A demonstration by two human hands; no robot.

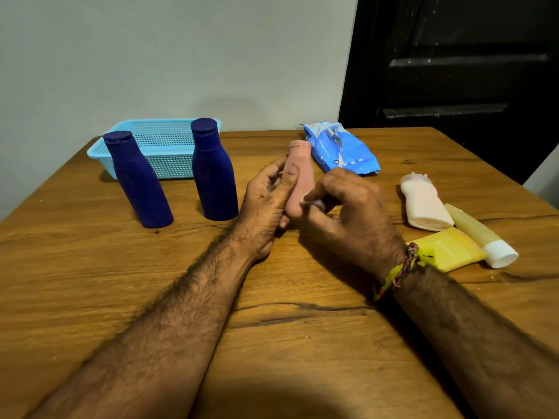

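- Two bare forearms [169, 328] reach in from the near edge of a wooden surface [90, 282]; a knotted yellow and red thread [399, 270] circles the right wrist
- Left hand [266, 204], near the middle of the surface, grips a small pink bottle [299, 173]: thumb across its front, fingers curled behind, cap end pointing up and away towards the far edge
- Right hand [348, 213] sits just to the right of that bottle, fingers pinched on a small white wipe [314, 203] pressed against the bottle's lower side
- Judging by this, the bottle is being wiped; its long axis runs nearly upright, so a stroke would travel along the body towards the cap, with the right hand nearer the base
- Two dark blue bottles [137, 179] [213, 170] stand towards the far left, in front of a light blue mesh basket [169, 137] at the far left corner
- Blue wipes pack [341, 149] lies at the far edge, torn open; its print is too small to read
- Along the right edge lie a pale bottle [423, 204], a clear yellow tube with a white cap [481, 234] and a flat yellow tube [447, 249]
- No brand or label can be read on any container
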